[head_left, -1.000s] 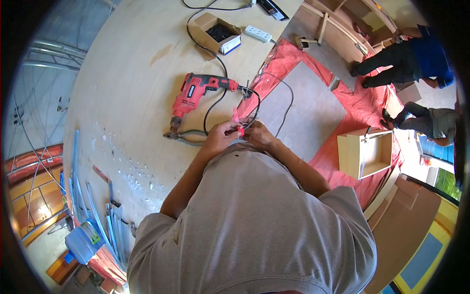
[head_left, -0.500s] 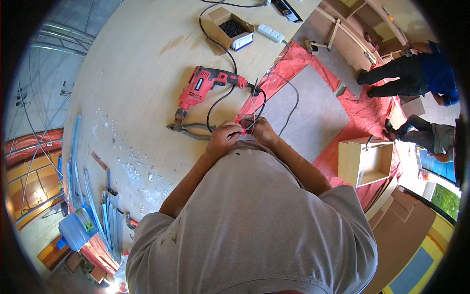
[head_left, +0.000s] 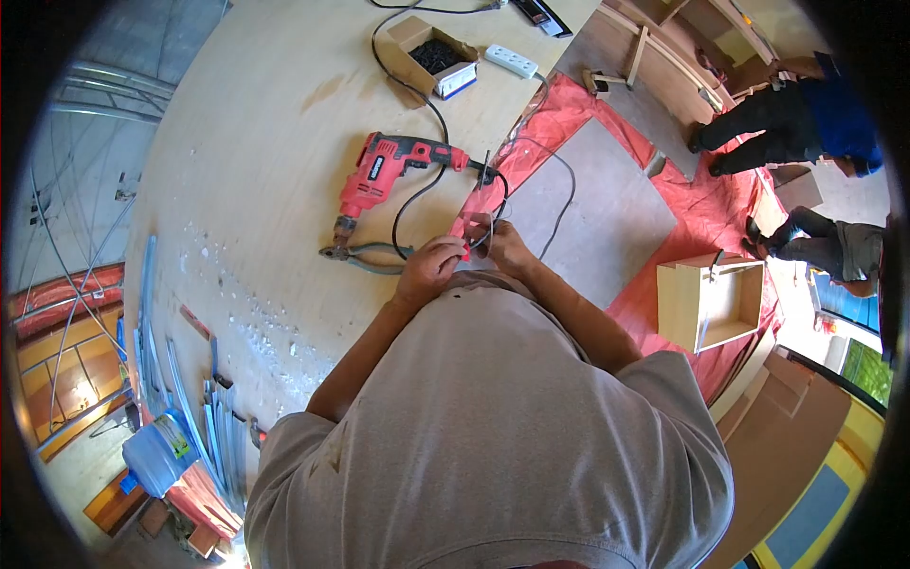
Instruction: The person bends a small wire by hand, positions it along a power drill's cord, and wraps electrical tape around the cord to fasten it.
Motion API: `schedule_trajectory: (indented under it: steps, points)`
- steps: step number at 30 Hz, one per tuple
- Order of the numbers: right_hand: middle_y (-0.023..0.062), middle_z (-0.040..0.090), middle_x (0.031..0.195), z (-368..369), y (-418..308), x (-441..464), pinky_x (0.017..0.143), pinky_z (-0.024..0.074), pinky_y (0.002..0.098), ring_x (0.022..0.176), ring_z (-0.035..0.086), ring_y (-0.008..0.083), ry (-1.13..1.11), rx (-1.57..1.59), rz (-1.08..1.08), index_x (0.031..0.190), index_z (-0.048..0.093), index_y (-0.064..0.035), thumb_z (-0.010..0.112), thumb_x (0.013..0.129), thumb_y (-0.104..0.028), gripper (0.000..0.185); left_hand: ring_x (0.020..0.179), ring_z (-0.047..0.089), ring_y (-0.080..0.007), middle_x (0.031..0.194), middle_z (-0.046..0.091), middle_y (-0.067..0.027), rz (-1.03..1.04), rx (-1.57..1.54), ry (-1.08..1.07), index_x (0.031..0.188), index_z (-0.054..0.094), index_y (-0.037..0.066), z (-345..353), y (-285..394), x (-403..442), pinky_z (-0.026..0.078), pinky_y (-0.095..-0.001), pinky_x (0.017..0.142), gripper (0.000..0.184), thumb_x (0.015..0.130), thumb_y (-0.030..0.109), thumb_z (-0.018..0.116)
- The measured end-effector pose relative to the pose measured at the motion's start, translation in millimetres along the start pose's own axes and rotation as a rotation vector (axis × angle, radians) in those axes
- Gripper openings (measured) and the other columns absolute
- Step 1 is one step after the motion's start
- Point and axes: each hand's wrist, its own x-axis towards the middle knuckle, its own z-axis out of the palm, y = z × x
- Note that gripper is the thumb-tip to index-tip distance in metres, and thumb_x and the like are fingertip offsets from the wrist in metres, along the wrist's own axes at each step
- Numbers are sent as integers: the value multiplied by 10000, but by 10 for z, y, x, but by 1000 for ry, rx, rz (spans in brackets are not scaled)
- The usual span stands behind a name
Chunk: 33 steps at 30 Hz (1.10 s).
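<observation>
My left hand (head_left: 433, 269) is closed at the table edge, its fingertips pinching a small red piece (head_left: 464, 248). Close beside it, my right hand (head_left: 503, 248) has its fingers bent together near the same piece and a thin wire; what it grips is too small to make out. A red and black drill (head_left: 377, 177) lies on the table ahead and to the left, its black cord looping past my hands. Pliers (head_left: 374, 258) with grey-green handles lie beside the drill's chuck, left of my left hand.
On the wooden table (head_left: 256, 171) are an open box of black screws (head_left: 438, 59) and a white power strip (head_left: 511, 62). Metal strips (head_left: 216, 427) lie at lower left. Right: red sheeting (head_left: 645, 294), a wooden cabinet box (head_left: 711, 302) and two people (head_left: 782, 123).
My right hand's fingers have shifted slightly away from my left hand's fingertips. The red piece stays between my hands. The camera view has swayed slightly.
</observation>
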Motion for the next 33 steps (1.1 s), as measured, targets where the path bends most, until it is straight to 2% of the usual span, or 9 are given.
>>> schedule_trajectory:
  steps: [1, 4, 7, 12, 17, 21, 27, 30, 33]
  points:
    - [2, 614, 917, 1, 1, 1, 618, 411, 235, 757, 546, 94, 23, -33, -1, 1151, 594, -65, 564, 897, -236, 307, 881, 636, -274, 939, 640, -125, 9, -3, 17, 948, 615, 25, 6, -12, 4, 510, -336, 775, 183, 774, -30, 609]
    - [13, 633, 896, 30, 10, 10, 603, 427, 244, 710, 554, 101, 110, -99, 25, 1093, 612, -55, 531, 890, -161, 243, 833, 659, -236, 914, 653, -141, -296, -163, 39, 979, 602, 10, 43, 30, -29, 514, -313, 749, 196, 784, -7, 624]
    - [34, 656, 875, 15, 58, 35, 585, 445, 249, 665, 570, 109, 189, -174, 72, 1053, 619, -38, 530, 885, -145, 218, 785, 659, -169, 887, 671, -128, -433, -196, 42, 990, 601, -16, 94, -97, -89, 511, -286, 720, 189, 807, 20, 632]
    - [61, 677, 875, -19, 35, 36, 562, 459, 244, 635, 592, 112, 249, -562, 154, 995, 636, -10, 539, 899, -158, 201, 760, 617, -112, 835, 664, -73, -511, -402, 115, 1010, 606, -43, 128, -185, -127, 499, -254, 692, 194, 859, 78, 619]
    - [46, 659, 829, 18, -76, -91, 572, 463, 239, 634, 574, 105, 219, -415, 244, 1003, 645, -15, 561, 902, -177, 209, 693, 589, -89, 801, 643, -60, -671, -576, 94, 1011, 606, -39, 67, -223, -56, 478, -231, 638, 197, 910, 129, 589]
    - [38, 645, 805, -37, -34, -226, 571, 459, 237, 635, 562, 101, 129, -441, 140, 1015, 643, -18, 571, 907, -200, 224, 644, 572, -82, 772, 633, -49, -712, -622, 109, 1013, 595, -29, 70, -286, -39, 453, -219, 593, 204, 925, 155, 580]
    - [40, 642, 828, 93, -132, -293, 573, 446, 231, 651, 548, 88, 195, -266, 225, 1051, 626, -12, 581, 914, -195, 232, 617, 564, -89, 748, 632, -48, -730, -694, 89, 1016, 591, -19, 82, -234, 13, 436, -222, 560, 188, 936, 148, 560]
    - [35, 637, 818, 67, -298, -425, 566, 428, 222, 641, 528, 74, 123, -442, 146, 1036, 621, 0, 569, 930, -215, 245, 628, 563, -91, 763, 632, -51, -751, -762, 70, 1032, 593, -16, 73, -269, 10, 433, -221, 558, 179, 936, 130, 554]
    - [11, 624, 804, -92, -83, -462, 559, 408, 219, 633, 503, 65, 245, -126, 211, 997, 630, -8, 549, 947, -255, 265, 637, 561, -91, 779, 631, -51, -790, -836, 56, 1047, 595, -13, 46, -286, 21, 432, -219, 558, 180, 932, 120, 557]
